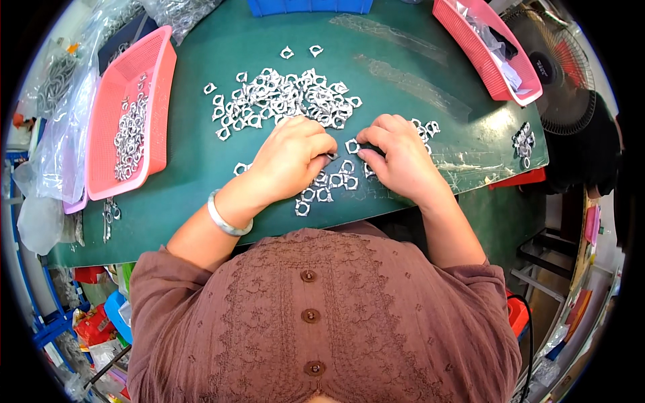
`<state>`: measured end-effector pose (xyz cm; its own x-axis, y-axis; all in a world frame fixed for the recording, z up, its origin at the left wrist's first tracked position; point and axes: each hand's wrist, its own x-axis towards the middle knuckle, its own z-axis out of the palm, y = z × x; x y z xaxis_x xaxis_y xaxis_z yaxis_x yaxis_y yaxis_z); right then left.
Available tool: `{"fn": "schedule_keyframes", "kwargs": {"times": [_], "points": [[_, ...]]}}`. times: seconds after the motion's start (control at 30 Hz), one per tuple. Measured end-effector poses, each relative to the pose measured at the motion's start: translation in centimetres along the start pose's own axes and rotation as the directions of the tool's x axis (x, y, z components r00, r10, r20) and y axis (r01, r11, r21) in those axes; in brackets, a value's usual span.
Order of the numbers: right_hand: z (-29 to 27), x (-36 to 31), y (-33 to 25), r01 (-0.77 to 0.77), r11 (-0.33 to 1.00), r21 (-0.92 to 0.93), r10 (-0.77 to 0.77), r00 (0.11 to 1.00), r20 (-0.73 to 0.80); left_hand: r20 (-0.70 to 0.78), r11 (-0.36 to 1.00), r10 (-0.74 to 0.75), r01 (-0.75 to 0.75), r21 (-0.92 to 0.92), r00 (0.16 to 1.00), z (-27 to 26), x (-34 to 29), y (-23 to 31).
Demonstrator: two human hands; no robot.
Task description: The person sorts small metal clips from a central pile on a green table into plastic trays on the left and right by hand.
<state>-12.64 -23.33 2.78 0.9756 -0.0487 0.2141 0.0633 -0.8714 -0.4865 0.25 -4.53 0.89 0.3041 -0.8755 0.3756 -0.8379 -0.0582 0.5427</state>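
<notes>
A heap of small silvery ring-shaped metal parts with short tabs [289, 97] lies on the green tabletop [188, 208], just beyond my hands. My left hand [289, 158] is closed at the near edge of this heap, thumb and fingers pinching a small metal part that is mostly hidden. Opposite it, my right hand [401, 156] pinches one ring-shaped metal part [352, 146] between thumb and forefinger. Between my wrists, nearer to my body, a loose group of the same parts [324, 194] is spread out. More parts [425, 129] show beyond my right hand.
At the left stands a pink basket [161, 107] with many metal parts inside. Another pink basket [480, 60] holding plastic bags is at the far right, beside a fan [547, 70]. A blue bin [309, 7] sits at the far edge. Some parts [523, 142] lie near the right corner.
</notes>
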Motion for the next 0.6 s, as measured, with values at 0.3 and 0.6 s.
{"fn": "schedule_keyframes", "kwargs": {"times": [0.3, 0.6], "points": [[-0.8, -0.6, 0.2, -0.003, 1.000, 0.025, 0.002, 0.999, 0.039, 0.011, 0.993, -0.058, 0.059, -0.103, 0.998, -2.6, -0.4, -0.6], [-1.4, -1.3, -0.6, 0.151, 0.986, 0.068, -0.159, 0.978, 0.134, 0.132, 0.999, -0.006, 0.000, 0.053, 0.991, -3.8, -2.1, 0.5]]}}
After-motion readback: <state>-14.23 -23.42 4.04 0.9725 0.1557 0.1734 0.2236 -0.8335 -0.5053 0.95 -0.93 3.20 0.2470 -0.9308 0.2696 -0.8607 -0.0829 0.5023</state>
